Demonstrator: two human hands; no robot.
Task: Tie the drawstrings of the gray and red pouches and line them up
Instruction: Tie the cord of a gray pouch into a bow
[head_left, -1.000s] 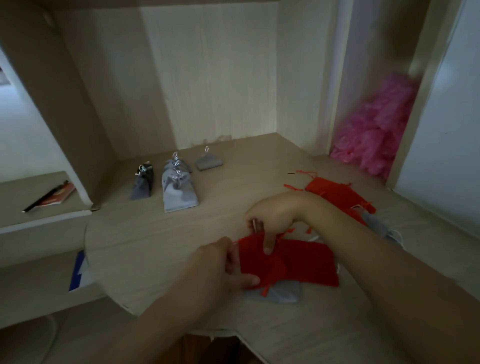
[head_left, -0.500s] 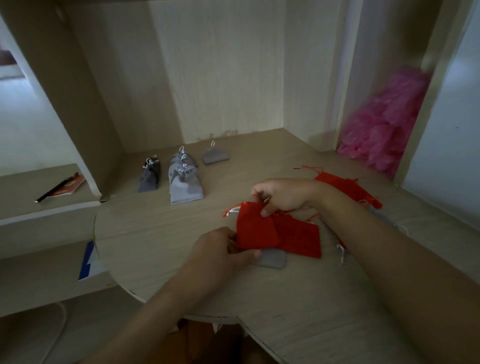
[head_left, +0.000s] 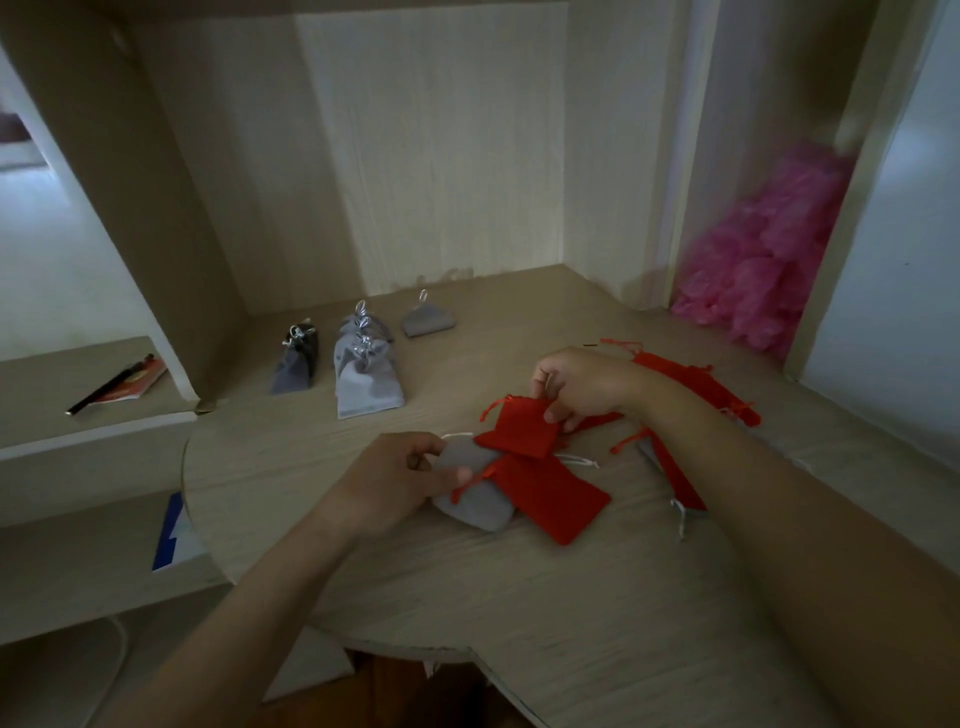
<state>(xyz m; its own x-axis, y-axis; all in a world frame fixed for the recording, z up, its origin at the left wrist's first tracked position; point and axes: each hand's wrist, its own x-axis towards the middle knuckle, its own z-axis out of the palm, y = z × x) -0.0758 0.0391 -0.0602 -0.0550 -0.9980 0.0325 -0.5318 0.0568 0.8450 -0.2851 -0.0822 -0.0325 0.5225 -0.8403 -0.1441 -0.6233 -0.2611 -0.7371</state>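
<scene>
Right hand (head_left: 582, 387) fingers pinched red pouch (head_left: 519, 428) by its rim, left hand (head_left: 400, 478) fingers curled round gray pouch (head_left: 475, 509) on table (head_left: 571, 597).

Red pouches (head_left: 550, 496), gray pouches (head_left: 470, 501), pale wood-grain desk (head_left: 519, 587), pink bags (head_left: 763, 260).

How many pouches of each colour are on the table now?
Gray pouches: 5 (four tied at the back, one held by the left hand)
Red pouches: 4 showing
Total: 9; the right forearm may hide more.
</scene>
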